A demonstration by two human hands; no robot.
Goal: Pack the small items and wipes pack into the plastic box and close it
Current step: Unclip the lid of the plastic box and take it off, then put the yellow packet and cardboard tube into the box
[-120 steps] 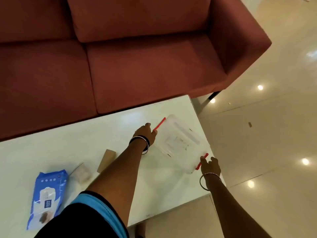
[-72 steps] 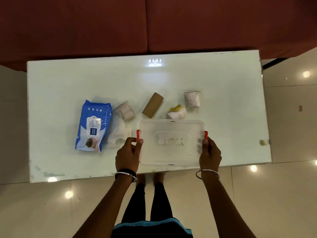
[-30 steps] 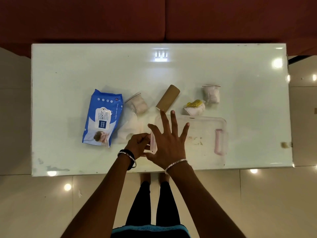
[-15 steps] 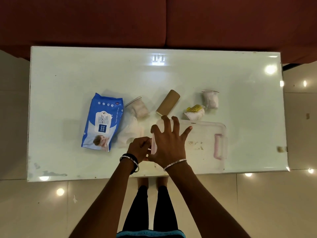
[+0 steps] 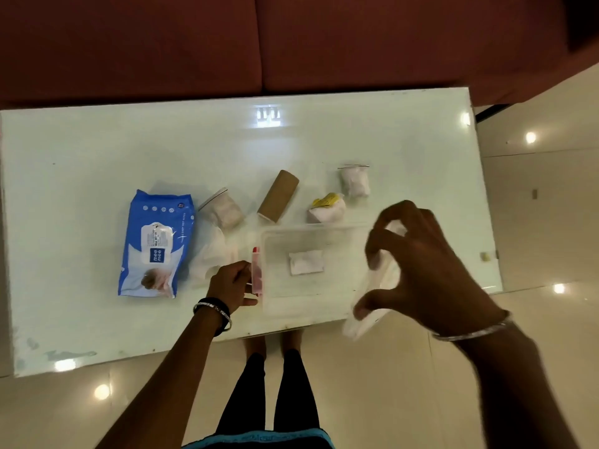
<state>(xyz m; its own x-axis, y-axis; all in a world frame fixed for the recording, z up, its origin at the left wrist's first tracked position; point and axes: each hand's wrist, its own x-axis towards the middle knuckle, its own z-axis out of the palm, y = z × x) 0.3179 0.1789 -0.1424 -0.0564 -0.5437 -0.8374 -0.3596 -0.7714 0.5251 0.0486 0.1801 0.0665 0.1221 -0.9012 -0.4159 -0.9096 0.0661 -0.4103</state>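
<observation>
The clear plastic box point(image 5: 330, 293) stands open at the table's near edge, with a white label showing on its bottom. My left hand point(image 5: 231, 285) grips the red latch on the box's left end. My right hand point(image 5: 418, 264) holds the clear lid point(image 5: 372, 306) lifted and tilted over the box's right side. Left of the box lies the blue wipes pack point(image 5: 155, 244). Behind the box lie a cardboard tube point(image 5: 278, 196), a white and yellow bundle point(image 5: 325, 210), and two small bagged items point(image 5: 355, 181) point(image 5: 222, 209). A white crumpled bag point(image 5: 210, 257) lies between pack and box.
The white glass table point(image 5: 97, 150) has its near edge just under the box. A dark red sofa point(image 5: 291, 40) runs along the far side. Shiny floor tiles point(image 5: 534, 319) lie to the right and below, with my legs under the table edge.
My right hand has lifted the lid off the box and swung it to the right. The left hand stayed on the left latch. The box is now open.
</observation>
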